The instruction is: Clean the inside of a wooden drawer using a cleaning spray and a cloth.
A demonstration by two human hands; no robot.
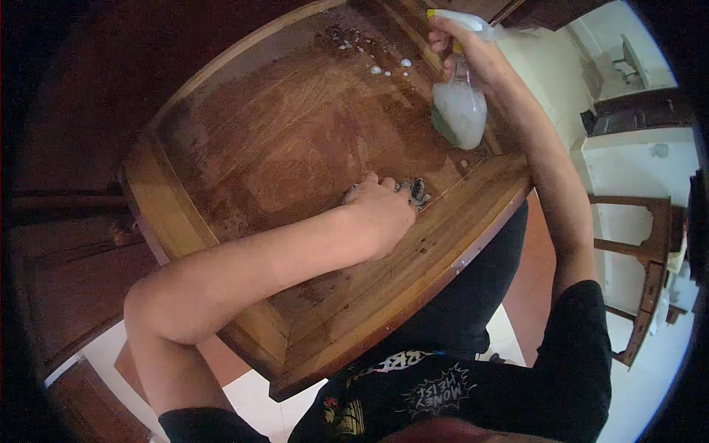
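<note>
My left hand (382, 213) presses a crumpled grey scrubbing cloth or pad (418, 192) onto a brown wooden tabletop (288, 160), near the raised frame on my side. Most of the pad is hidden beneath the fingers. Up at the right, my right hand (462, 47) grips the neck of a clear spray bottle (460, 113) with a white trigger head and yellow nozzle. Foamy liquid fills much of the bottle, which hangs upright over the table's right part. White foam drops (376, 70) dot the far surface, and damp-looking patches spread across the panel.
Lighter wooden borders (171, 194) frame the sunken panel. Dark wooden furniture (72, 266) stands close on the left. At the right, a carved wooden frame (645, 249) appears by a pale wall. Light floor tiles (266, 404) show below the table.
</note>
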